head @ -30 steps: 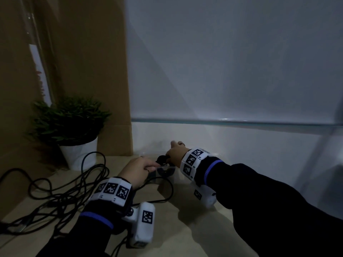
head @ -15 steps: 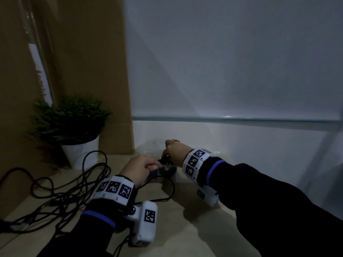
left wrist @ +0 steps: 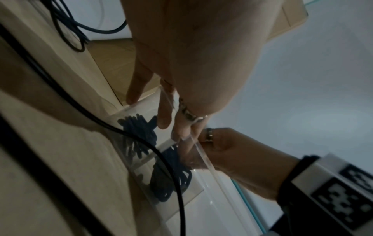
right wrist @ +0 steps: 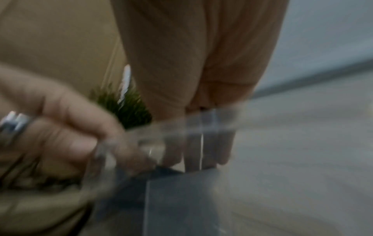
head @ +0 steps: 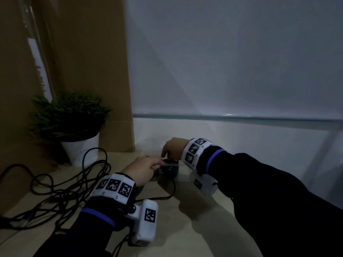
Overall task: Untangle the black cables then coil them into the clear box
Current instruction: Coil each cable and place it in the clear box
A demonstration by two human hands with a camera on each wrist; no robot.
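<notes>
A small clear box [head: 175, 174] stands on the table by the back wall, with a coiled black cable [head: 167, 168] inside it. My left hand [head: 157, 165] grips the box's near rim [left wrist: 201, 157], thumb outside and fingers over the wall. My right hand [head: 165, 154] reaches down from above, its straight fingers [right wrist: 201, 151] pushing into the box onto the coil [left wrist: 161, 172]. One black cable [head: 172, 190] runs out of the box and under my left wrist. A loose tangle of black cables [head: 61, 190] lies at the left. The right wrist view is blurred.
A potted green plant [head: 70, 123] in a white pot [head: 81, 147] stands at the back left, before a brown cardboard panel [head: 92, 71]. A white wall with a glass ledge [head: 241, 117] closes the back. The tan table [head: 185, 229] stretches to the front right.
My right hand, which held the coil at the box's top, has turned its fingers down into the box. My left hand has slid forward onto the rim.
</notes>
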